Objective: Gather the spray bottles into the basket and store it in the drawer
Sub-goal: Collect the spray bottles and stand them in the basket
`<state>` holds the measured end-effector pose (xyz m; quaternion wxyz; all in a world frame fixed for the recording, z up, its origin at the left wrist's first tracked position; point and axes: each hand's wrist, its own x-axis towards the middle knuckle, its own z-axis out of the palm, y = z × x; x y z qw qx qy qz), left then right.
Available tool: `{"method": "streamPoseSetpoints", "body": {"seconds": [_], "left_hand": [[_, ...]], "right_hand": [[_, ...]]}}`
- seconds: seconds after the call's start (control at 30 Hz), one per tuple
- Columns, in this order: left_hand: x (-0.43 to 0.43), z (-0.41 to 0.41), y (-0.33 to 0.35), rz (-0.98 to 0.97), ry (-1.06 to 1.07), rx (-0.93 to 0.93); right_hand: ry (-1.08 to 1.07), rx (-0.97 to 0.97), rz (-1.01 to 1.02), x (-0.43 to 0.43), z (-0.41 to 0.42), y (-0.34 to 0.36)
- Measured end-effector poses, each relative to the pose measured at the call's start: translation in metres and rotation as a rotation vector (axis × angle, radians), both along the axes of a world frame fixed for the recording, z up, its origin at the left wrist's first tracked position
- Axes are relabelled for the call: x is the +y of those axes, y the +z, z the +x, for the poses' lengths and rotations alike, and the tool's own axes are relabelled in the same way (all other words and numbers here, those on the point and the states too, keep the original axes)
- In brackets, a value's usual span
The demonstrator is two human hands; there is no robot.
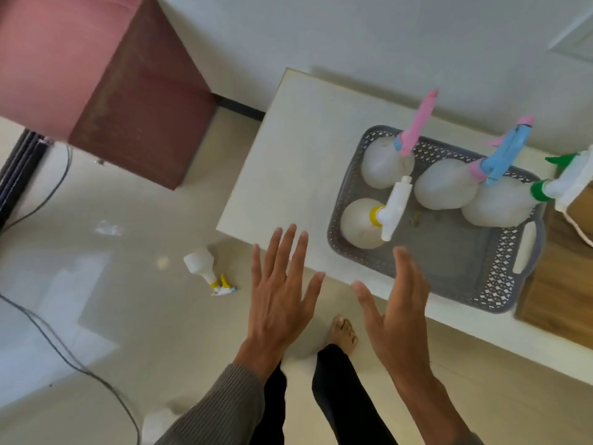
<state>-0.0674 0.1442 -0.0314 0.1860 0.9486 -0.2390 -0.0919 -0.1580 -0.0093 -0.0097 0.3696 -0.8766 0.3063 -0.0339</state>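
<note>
1. Basket [500, 277], grey plastic with lattice walls and a white-lined handle slot on its right end, resting on the white table [301, 155], near the table's front edge.
2. Four spray bottles upright inside the basket: pink-headed bottle [386, 165] at back left, blue-headed bottle [442, 184] in the middle, green-collared bottle [494, 203] at right, white-headed bottle [361, 224] with yellow collar at front left.
3. Middle and right bottles touching each other; front right part of the basket floor bare.
4. Fifth bottle [205, 269], white with yellow and white trigger head, lying on its side on the pale tiled floor [96, 300], left of the table and well apart from the basket.
5. Left hand [282, 297] palm down, fingers spread wide, holding nothing, hovering at the table's front left corner.
6. Right hand [398, 313] edge-on with the thumb toward the left hand, fingers extended and close together, holding nothing, just in front of the basket's near wall; contact with the basket not clear.
7. Grey ribbed sleeve [221, 409] on the left forearm; right forearm bare.
8. Bare foot [345, 332] on the floor below the hands.
9. Brown cabinet [141, 101] with a pink top at upper left, black cables [57, 345] trailing across the floor.
10. Wooden surface [561, 277] right of the basket.
</note>
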Motion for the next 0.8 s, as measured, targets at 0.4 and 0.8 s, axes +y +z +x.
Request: {"method": "streamPoseSetpoints", "body": {"seconds": [0.4,0.8], "left_hand": [[0.197,-0.038,-0.038,0.305,0.34,0.287],[0.352,0.036,-0.126,0.52,0.079,0.331]], "right_hand": [[0.499,0.244,-0.13,0.133,-0.007,-0.041],[0.643,0.676,-0.23,0.298,0.068,-0.169]]}}
